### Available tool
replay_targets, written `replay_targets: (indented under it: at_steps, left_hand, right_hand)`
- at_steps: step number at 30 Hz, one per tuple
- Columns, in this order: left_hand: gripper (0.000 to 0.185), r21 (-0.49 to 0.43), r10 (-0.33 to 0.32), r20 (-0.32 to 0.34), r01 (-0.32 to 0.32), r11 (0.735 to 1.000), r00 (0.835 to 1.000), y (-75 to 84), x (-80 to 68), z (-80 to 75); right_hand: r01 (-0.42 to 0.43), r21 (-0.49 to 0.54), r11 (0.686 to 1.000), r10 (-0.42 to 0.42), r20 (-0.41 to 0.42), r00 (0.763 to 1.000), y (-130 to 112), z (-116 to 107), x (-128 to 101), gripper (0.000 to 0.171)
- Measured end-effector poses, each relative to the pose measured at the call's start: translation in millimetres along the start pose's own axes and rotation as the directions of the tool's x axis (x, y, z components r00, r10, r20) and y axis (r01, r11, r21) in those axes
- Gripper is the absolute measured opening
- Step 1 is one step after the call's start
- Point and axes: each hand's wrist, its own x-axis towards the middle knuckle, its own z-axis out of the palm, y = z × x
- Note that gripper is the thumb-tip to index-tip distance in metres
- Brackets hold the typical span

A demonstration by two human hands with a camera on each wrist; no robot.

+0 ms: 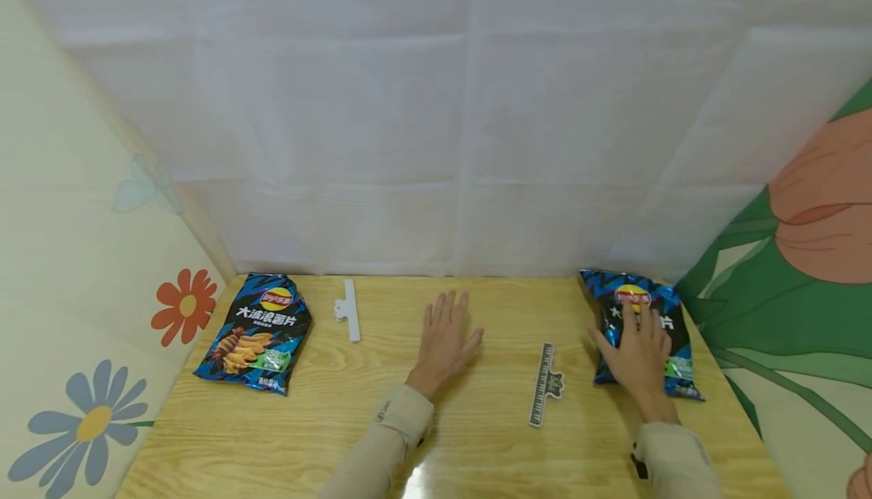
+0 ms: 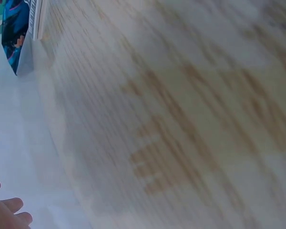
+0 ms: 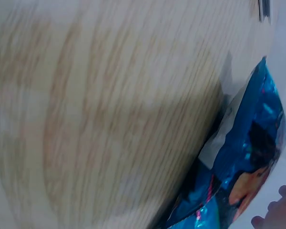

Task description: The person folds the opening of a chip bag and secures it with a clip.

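My left hand (image 1: pixel 445 340) is held out over the middle of the table, fingers straight and thumb spread, holding nothing. In the left wrist view its fingertips (image 2: pixel 12 205) show at the lower left edge. My right hand (image 1: pixel 636 359) reaches over the right potato chip bag (image 1: pixel 677 347), fingers extended and overlapping its front in the head view. That blue and black bag (image 3: pixel 248 157) lies beside the hand in the right wrist view. A bag clip with a piano-key pattern (image 1: pixel 543 385) lies between the hands, nearer the right one.
A second chip bag (image 1: pixel 262 332) of the same kind lies at the left of the table (image 1: pixel 477 446). Next to it is a white bag clip (image 1: pixel 350 310). A white cloth (image 1: pixel 409 105) hangs behind the table, with flower-patterned panels (image 1: pixel 75 272) on both sides.
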Motion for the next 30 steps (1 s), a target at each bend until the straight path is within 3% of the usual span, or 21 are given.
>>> replay_targets:
  at_steps: [6,11,20,30]
  left_hand:
    - [0.069,0.012,0.005,-0.013,-0.005,1.000,1.000,1.6,-0.4,3.8]
    - [0.069,0.023,0.001,0.015,-0.001,1.000,1.000,5.7,0.0,5.2]
    - [0.069,0.004,0.014,0.086,-0.015,1.000,0.996,23.1,2.4,7.2]
    - [0.070,-0.017,0.032,0.108,-0.030,0.999,0.994,41.3,4.0,11.7]
  right_hand:
    - [-0.012,0.031,0.999,0.013,-0.017,1.000,9.9,-6.0,-1.9,0.089]
    - [-0.047,0.039,0.998,0.047,0.016,0.999,13.6,-10.6,-4.1,0.092]
    - [-0.044,0.059,0.997,0.044,-0.010,0.999,26.7,-12.9,-3.4,0.090]
    - [-0.053,0.089,0.995,0.053,0.003,0.999,35.5,-13.4,-5.5,0.088]
